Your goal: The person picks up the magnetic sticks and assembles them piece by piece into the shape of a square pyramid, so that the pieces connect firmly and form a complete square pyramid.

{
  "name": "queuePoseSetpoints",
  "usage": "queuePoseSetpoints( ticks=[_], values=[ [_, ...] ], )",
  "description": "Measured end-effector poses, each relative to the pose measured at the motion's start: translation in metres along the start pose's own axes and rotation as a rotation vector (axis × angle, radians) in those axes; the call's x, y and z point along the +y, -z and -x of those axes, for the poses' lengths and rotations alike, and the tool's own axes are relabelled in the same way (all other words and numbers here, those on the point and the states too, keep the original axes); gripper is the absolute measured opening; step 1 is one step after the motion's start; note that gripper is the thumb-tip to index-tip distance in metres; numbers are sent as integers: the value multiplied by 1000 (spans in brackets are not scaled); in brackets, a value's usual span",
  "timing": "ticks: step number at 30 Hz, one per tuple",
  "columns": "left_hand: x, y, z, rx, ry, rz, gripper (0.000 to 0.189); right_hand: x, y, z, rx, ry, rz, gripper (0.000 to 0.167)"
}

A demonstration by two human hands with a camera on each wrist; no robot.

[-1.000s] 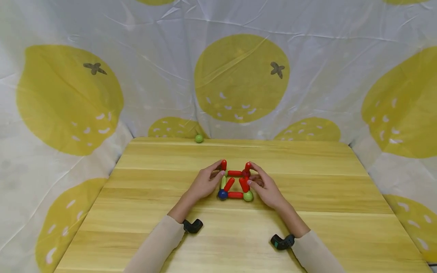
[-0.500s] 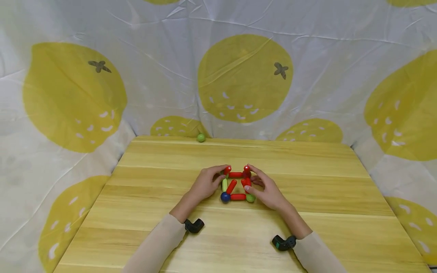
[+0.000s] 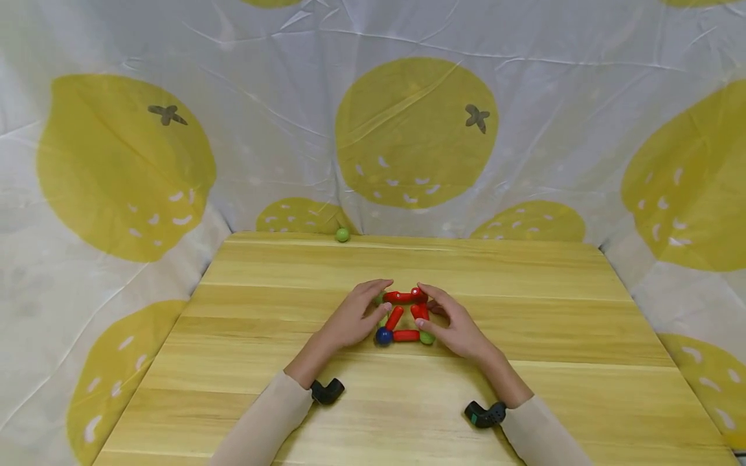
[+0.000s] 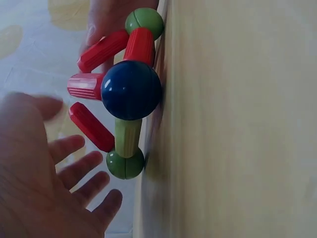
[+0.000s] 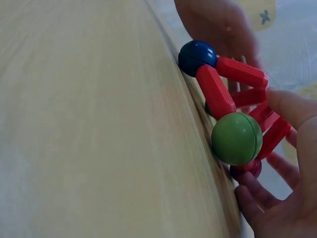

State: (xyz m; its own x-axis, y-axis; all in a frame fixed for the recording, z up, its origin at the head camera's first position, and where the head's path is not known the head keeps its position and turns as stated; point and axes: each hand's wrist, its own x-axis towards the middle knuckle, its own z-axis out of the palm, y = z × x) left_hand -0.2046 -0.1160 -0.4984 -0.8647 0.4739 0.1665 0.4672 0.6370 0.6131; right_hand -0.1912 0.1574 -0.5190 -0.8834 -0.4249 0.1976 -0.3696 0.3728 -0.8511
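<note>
A frame of magnetic rods and balls stands on the table between both hands. Its base has a blue ball [image 3: 384,336] at front left, a green ball [image 5: 237,139] at front right, another green ball [image 4: 125,164] at back left and a dark red ball [image 5: 246,169] at back right. A lime rod [image 4: 128,139] forms the left side; red rods lean inward from the corners. My left hand [image 3: 352,317] is beside the left side, its fingers spread and apart from the rods. My right hand [image 3: 460,327] holds the right side, thumb at the rods, fingertips by the dark red ball.
A loose green ball [image 3: 342,235] lies at the back edge of the wooden table [image 3: 373,401], against the lemon-print cloth [image 3: 536,129]. Black wrist cameras stick out from both wrists over the tabletop.
The left fingers have let go of the back-left red rod and drawn away. Both back rods, upright earlier, now tilt down inward. The right hand has barely moved.
</note>
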Motion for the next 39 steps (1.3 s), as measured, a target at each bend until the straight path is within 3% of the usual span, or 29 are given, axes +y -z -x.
queuePoseSetpoints(
  ticks=[5,18,31,39],
  values=[
    [5,2,9,-62,-9,-24,77,-3,2,-1,-20,-4,28,70],
    [3,2,9,-84,-25,-26,74,-5,5,-3,-75,9,95,66],
    [4,1,9,-84,-39,-18,73,-4,-1,-1,-61,42,110,65],
    [0,5,8,-98,5,-5,76,-2,-2,5,-58,-7,71,76]
  ],
)
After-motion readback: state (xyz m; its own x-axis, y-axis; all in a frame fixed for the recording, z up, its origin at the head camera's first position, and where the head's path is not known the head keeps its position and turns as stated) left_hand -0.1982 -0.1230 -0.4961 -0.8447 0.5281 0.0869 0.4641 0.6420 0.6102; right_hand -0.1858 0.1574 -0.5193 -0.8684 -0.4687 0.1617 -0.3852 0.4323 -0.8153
